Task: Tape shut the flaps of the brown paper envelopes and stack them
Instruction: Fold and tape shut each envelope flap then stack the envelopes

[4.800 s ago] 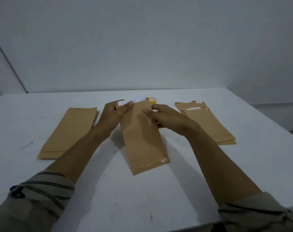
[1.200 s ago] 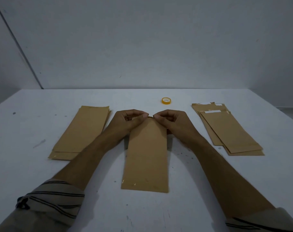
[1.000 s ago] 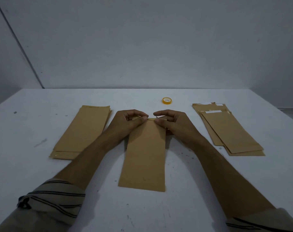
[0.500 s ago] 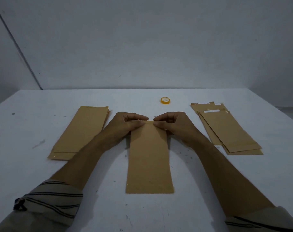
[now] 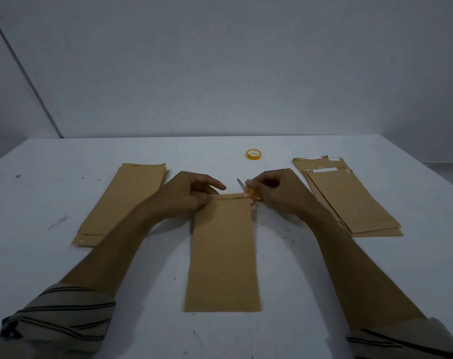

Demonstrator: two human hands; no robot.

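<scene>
left grip pinches the envelope at its top corner; right grip curls round small scissors beside it.

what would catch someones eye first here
A long brown envelope lies mid-table with both hands at its folded top edge: the left hand pinches the left corner, and the right hand holds what look like small orange-handled scissors at the right corner. More envelopes flank it, a left stack and a right stack. A yellow tape roll sits beyond on the white table.
</scene>
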